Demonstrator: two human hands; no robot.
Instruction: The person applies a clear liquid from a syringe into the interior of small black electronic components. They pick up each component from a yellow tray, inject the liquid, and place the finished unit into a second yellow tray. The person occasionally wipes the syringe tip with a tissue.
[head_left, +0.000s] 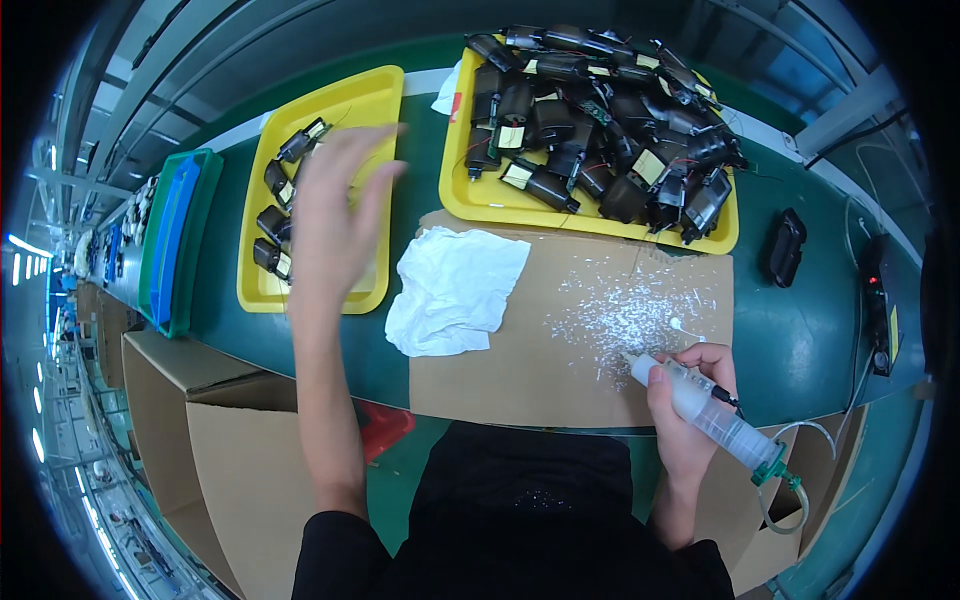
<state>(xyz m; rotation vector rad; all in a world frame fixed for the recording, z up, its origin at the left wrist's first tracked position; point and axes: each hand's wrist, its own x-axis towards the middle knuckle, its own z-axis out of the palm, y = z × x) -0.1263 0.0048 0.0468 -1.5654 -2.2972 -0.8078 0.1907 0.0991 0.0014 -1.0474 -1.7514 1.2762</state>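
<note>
Green belt [800, 330] under cardboard sheet [560, 340]

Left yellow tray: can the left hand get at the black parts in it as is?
Probably yes. The left hand hovers open right over the left yellow tray, beside the black parts along its left side; nothing lies between.

Two trays are bright yellow: the left tray [262, 290] and the right tray [470, 205]. The small parts [600, 110] heaped in the right one are black with pale yellow labels and thin red wires. The belt [800, 340] beneath is dark green. The cardboard sheet [500, 370] is plain brown, speckled with white dots of glue [620, 310]. The crumpled cloth [450, 290] is white. The syringe [705, 410] is clear and milky with a green tip. A stack of bins [175, 240] shows blue inside green.
</note>
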